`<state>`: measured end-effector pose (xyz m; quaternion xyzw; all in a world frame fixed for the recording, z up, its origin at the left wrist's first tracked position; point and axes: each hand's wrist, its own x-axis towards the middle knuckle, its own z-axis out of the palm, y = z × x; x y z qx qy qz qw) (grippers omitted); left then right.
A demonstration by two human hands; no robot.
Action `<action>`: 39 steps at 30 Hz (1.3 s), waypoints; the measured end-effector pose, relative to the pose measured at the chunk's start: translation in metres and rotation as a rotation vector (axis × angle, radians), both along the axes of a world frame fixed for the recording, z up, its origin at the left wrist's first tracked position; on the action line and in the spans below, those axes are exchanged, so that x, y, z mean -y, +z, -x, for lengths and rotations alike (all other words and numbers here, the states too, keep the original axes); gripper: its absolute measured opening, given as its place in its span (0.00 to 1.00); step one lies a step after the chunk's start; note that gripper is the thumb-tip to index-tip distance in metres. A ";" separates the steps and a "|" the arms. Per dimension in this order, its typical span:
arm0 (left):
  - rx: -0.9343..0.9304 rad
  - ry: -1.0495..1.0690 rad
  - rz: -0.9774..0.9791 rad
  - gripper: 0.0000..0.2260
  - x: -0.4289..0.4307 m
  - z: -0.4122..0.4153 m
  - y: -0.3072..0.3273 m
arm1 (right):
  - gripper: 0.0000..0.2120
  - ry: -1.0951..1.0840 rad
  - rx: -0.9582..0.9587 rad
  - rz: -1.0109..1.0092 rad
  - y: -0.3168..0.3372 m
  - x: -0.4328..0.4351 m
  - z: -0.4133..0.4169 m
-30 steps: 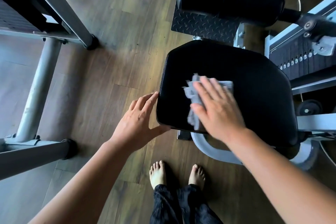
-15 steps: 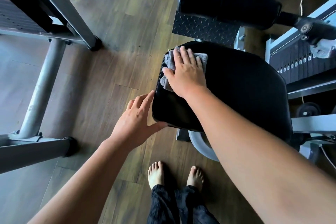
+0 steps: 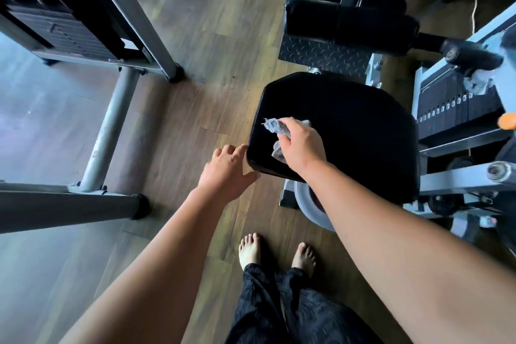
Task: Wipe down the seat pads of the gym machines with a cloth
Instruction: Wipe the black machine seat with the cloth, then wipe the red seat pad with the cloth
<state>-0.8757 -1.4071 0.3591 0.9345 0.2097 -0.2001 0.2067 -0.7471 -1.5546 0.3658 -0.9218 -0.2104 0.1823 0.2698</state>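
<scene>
A black padded seat [image 3: 360, 131] of a gym machine sits in front of me, right of centre. My right hand [image 3: 300, 144] is bunched around a grey cloth [image 3: 275, 126] over the seat's near left part, the cloth hanging loosely from my fingers. My left hand [image 3: 227, 169] rests at the seat's near left corner, thumb against the pad's edge, fingers slightly spread and holding nothing.
A black roller pad [image 3: 349, 22] and a tread plate [image 3: 321, 57] lie beyond the seat. A weight stack [image 3: 458, 109] stands to the right. Grey frame tubes [image 3: 109, 131] of another machine fill the left. My bare feet [image 3: 276, 253] stand on wooden floor.
My right hand has drawn the cloth back from the seat's far left corner to its near left part and gathered it up from flat to bunched. My left hand stays at the corner.
</scene>
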 end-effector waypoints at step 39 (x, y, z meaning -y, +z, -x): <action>0.145 -1.322 -0.089 0.29 0.474 0.109 0.216 | 0.01 -1.215 0.179 -0.372 0.229 0.528 0.364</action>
